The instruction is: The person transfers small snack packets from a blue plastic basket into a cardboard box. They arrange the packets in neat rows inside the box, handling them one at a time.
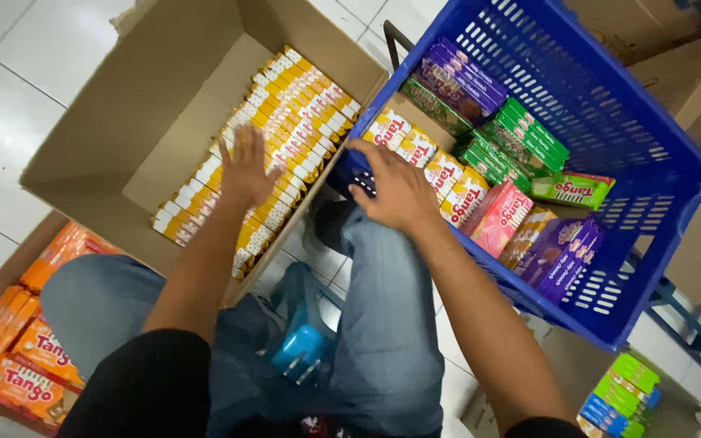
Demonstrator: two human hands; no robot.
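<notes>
Resting flat with fingers spread, the left hand point(245, 166) presses yellow packets point(285, 122) inside a cardboard box point(115, 122) on the white tiled floor point(2, 105); the right hand point(395, 191), fingers curled, grips the blue basket point(610, 122) rim.

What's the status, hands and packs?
Left hand flat on yellow packs in box. Right hand gripping basket rim. Nothing in the way.
</notes>
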